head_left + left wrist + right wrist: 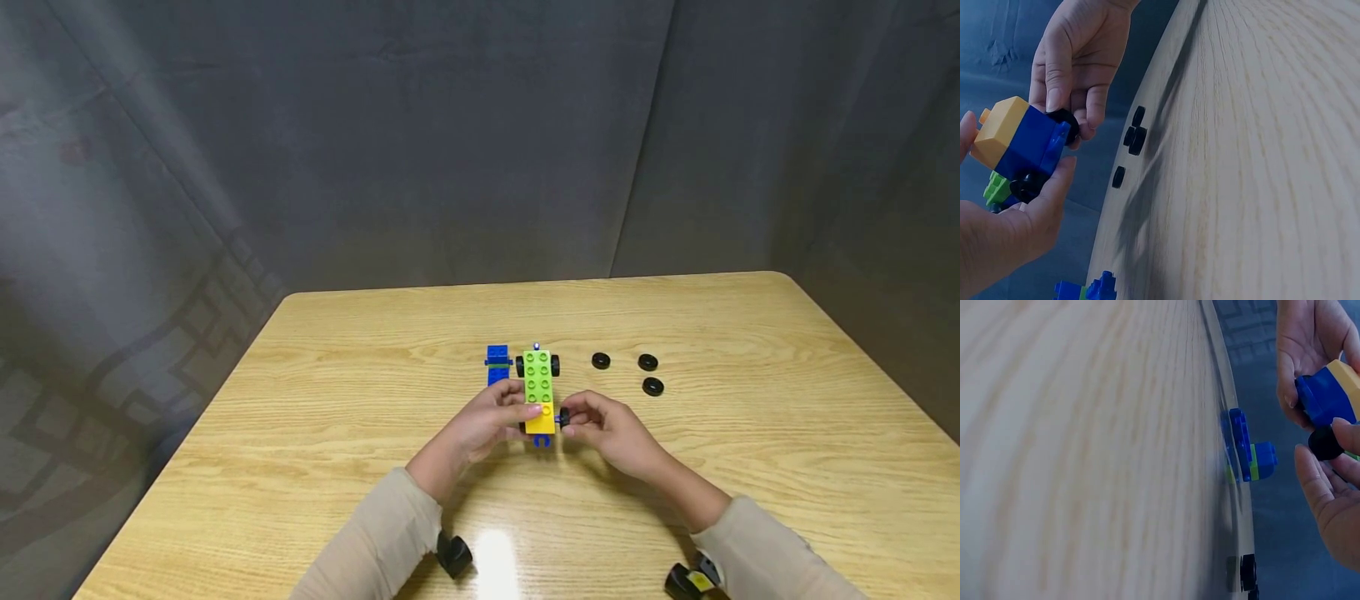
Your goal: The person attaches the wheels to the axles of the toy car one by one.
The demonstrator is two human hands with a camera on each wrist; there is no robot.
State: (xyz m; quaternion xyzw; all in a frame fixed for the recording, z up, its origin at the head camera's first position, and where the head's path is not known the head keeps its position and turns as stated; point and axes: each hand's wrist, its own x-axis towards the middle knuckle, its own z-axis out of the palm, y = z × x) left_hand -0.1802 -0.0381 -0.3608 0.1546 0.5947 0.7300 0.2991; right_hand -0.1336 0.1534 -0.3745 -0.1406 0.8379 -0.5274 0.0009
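Note:
My left hand [487, 421] grips a toy car [538, 379] built of lime green, yellow and blue bricks, its thumb lying over the yellow brick [538, 423]. Black wheels sit on both sides of the car's far end. In the left wrist view, another wheel [1029, 186] shows on the blue base [1032, 140] by the left fingers. My right hand [611, 429] pinches a black wheel [565, 417] between thumb and fingers at the car's near right side. A blue axle end shows between that wheel and the car; how far it is seated cannot be seen.
Three loose black wheels [601, 361] lie on the wooden table [360, 358] to the right of the car. Just left of the car is a blue brick piece [497, 354] with a green strip, partly hidden by the left hand. Grey cloth [465, 150] hangs behind the table.

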